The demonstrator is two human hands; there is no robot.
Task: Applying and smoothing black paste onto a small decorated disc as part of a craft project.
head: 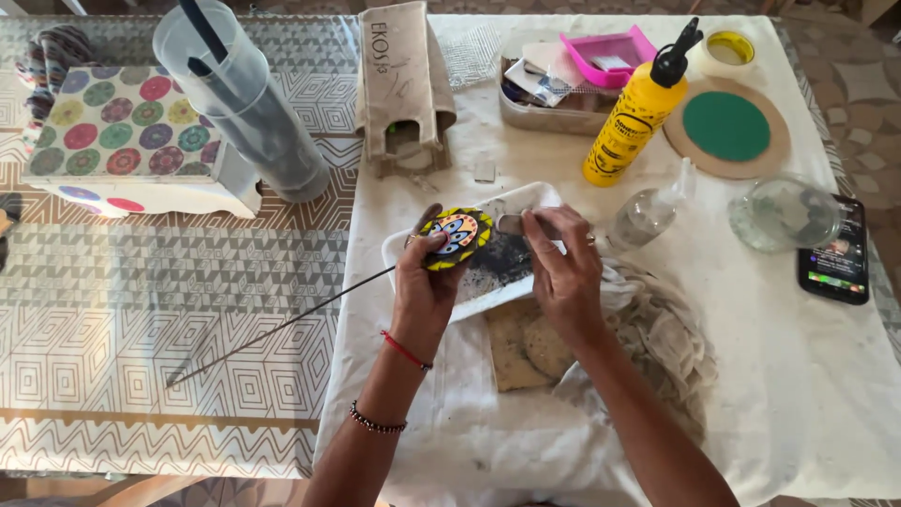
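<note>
The left hand grips a painted round disc at its fingertips over the white tray; the right hand pinches a small tool just beside it.

Yellow glue bottle with black nozzle, green-centred tan disc, pink tray, multicoloured painted disc, circle-patterned box

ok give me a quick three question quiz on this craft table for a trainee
1. True or false: the left hand holds the painted disc.
2. Which is nearest the phone? A) yellow glue bottle B) glass jar C) pink tray
3. What colour is the round mat beside the glue bottle?

Key: 1 true; 2 B; 3 green.
</note>
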